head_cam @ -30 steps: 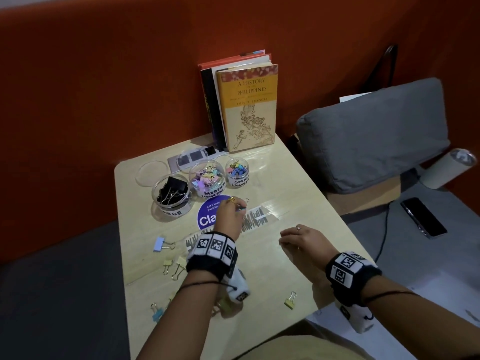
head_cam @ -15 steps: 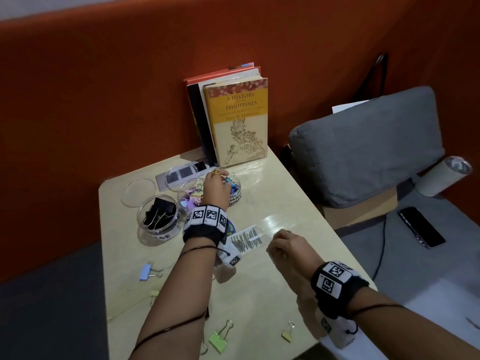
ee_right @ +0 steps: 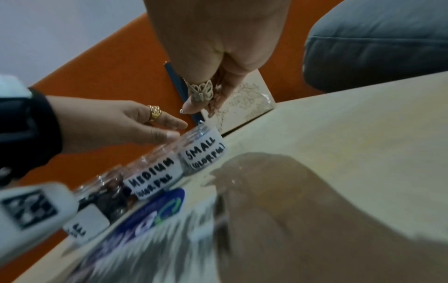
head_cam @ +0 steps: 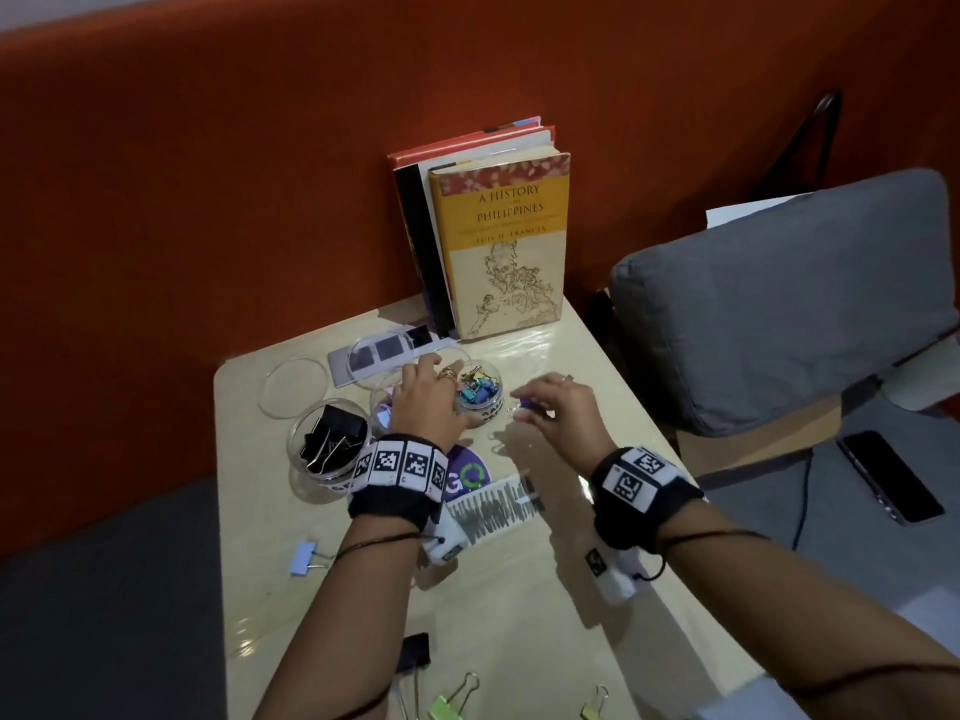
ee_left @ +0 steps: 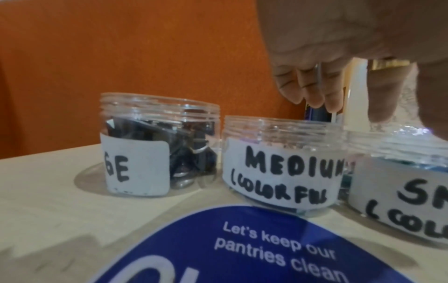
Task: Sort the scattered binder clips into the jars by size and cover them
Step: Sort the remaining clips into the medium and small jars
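Three open clear jars stand in a row: the large jar [head_cam: 330, 444] [ee_left: 160, 145] with black clips, the medium jar [ee_left: 283, 164] [ee_right: 155, 178], and the small jar [head_cam: 480, 394] [ee_right: 203, 151] with colourful clips. My left hand [head_cam: 439, 376] [ee_left: 315, 95] hovers over the medium jar with relaxed fingers that reach the small jar's rim and hold nothing. My right hand [head_cam: 524, 407] [ee_right: 194, 109] is just right of the small jar and pinches a small bluish clip [head_cam: 525, 404]. Loose clips lie near me: blue [head_cam: 304, 556], black [head_cam: 415, 649], green [head_cam: 447, 706], yellow [head_cam: 592, 709].
Two clear lids [head_cam: 296, 387] [head_cam: 382, 350] lie behind the jars. Books [head_cam: 498, 241] stand against the orange wall. A round blue sticker [head_cam: 465, 478] and a barcode strip [head_cam: 493, 509] lie under my wrists. To the right are a grey cushion [head_cam: 779, 304] and a phone [head_cam: 888, 478].
My right hand has moved from the middle of the table forward to beside the small jar. My left hand went from the sticker to the jars and stays over them.
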A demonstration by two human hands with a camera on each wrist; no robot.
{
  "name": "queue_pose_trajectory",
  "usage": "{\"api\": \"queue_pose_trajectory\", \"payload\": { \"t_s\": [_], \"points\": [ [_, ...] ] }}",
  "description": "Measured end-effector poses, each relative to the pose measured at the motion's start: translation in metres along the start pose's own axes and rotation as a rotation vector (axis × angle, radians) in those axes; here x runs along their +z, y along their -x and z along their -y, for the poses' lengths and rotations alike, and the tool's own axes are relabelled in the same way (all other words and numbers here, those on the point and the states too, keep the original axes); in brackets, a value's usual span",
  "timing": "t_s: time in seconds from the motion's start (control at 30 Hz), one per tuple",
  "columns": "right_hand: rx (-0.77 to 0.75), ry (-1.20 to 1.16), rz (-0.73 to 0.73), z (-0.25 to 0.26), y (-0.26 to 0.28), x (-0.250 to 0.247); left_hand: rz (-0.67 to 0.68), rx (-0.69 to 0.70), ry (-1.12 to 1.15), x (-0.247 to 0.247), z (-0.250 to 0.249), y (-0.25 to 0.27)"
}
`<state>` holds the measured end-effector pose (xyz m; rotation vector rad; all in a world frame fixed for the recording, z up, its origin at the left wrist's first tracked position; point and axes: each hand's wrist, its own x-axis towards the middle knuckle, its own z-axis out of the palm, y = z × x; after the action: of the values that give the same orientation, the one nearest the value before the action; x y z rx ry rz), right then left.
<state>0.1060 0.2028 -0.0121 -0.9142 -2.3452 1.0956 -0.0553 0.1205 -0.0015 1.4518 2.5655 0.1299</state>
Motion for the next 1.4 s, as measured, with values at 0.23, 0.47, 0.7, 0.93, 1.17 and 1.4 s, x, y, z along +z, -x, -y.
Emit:
{"api": "queue_pose_trajectory", "payload": {
  "t_s": [0.23,0.47,0.7,0.93,1.17,1.4],
  "points": [
    [-0.031,0.03,0.188,0.022,-0.06,0.025,0.046,-0.038,0.13,-0.002,0.012,-0.001],
    [-0.153,0.098,0.205,0.019,-0.036,0.021,0.007,-0.027,0.234,-0.009,0.024,0.05],
    [-0.223,0.158,0.332,0.003,0.052,0.021,0.093,-0.057,0.31,0.016,0.021,0.14],
    [-0.172,0.188,0.568,-0.008,0.142,0.015,0.034,-0.048,0.406,0.052,0.017,0.227],
    [-0.128,0.232,0.726,-0.014,0.208,0.001,0.141,-0.02,0.393,0.069,0.011,0.294],
    [-0.104,0.269,0.652,-0.015,0.23,0.004,0.12,-0.049,0.317,0.085,0.01,0.293]
  ]
}}
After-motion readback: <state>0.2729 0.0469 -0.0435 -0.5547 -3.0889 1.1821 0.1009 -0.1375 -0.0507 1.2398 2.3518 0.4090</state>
